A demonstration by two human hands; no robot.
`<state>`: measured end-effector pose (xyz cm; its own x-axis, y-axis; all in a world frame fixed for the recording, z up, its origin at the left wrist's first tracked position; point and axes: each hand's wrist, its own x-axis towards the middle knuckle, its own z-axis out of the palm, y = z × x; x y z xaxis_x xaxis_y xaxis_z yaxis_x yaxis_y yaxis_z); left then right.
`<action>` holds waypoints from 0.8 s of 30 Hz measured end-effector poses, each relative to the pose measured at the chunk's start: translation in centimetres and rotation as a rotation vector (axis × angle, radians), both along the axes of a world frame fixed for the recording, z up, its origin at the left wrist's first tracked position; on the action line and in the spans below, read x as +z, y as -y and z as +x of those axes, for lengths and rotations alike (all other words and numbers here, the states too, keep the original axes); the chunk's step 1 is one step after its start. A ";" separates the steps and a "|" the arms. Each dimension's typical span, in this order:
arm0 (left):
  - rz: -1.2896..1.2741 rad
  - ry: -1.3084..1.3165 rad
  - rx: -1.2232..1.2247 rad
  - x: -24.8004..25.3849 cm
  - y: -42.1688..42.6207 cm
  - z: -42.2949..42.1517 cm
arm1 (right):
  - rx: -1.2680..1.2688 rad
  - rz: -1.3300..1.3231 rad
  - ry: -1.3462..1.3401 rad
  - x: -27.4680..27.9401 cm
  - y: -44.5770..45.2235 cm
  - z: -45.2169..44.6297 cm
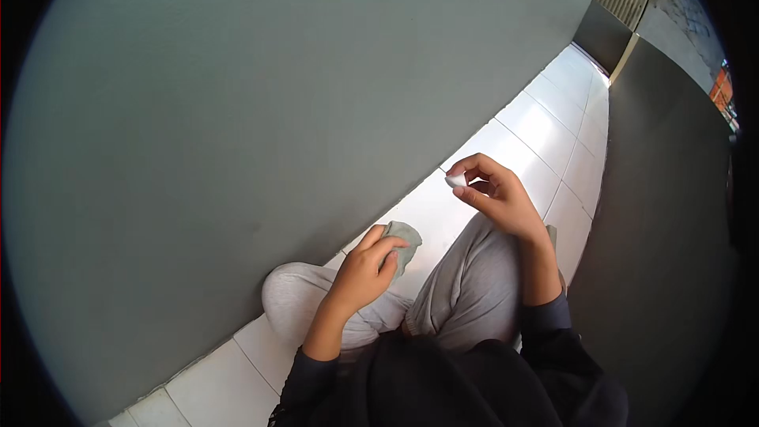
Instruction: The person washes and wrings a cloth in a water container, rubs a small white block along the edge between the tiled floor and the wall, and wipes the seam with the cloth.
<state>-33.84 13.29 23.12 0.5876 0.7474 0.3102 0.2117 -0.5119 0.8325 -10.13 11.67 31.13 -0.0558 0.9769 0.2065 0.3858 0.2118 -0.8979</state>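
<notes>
My left hand point(366, 270) is closed on a grey-green piece of cloth point(405, 235), which sticks out past the fingers above my lap. Between the thumb and fingers of my right hand point(504, 199) is a small white tuft point(456, 180) that looks like cotton; its exact kind is hard to make out. The two hands are apart, with the right one farther forward, above my raised knee.
I sit on a white tiled floor point(545, 122) in a narrow passage, legs bent in grey trousers point(478, 285). A grey wall point(237, 111) rises close on my left. A dark wall point(664, 174) runs along the right.
</notes>
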 end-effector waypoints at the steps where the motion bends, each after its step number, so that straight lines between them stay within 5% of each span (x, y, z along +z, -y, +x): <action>1: -0.029 -0.016 0.008 0.3 0.4 0.9 | -0.013 0.011 -0.011 -0.6 0.2 1.1; 7: 0.064 -0.134 0.117 1.1 0.0 7.6 | -0.420 0.069 -0.361 -5.2 6.8 11.1; 12: 0.322 -0.134 0.116 2.7 -0.7 16.4 | -0.780 -0.188 -0.089 -12.2 17.0 19.4; 15: 0.354 -0.064 -0.033 3.7 0.3 21.7 | -0.849 -0.480 -0.029 -13.9 20.8 19.6; 17: 0.335 -0.019 -0.127 3.8 1.8 24.6 | -0.719 -0.564 0.283 -17.9 22.6 20.0; 20: 0.244 0.007 -0.192 3.6 2.4 27.4 | -0.741 -0.439 0.404 -21.7 22.5 19.2; 24: 0.210 -0.014 -0.086 2.8 2.0 26.6 | -0.898 -0.442 0.248 -23.8 20.7 18.1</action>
<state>-7.20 11.27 25.93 0.6518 0.6141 0.4450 0.1705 -0.6904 0.7031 7.99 -9.07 7.29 0.7398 0.6655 -0.0990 0.4243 -0.5757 -0.6989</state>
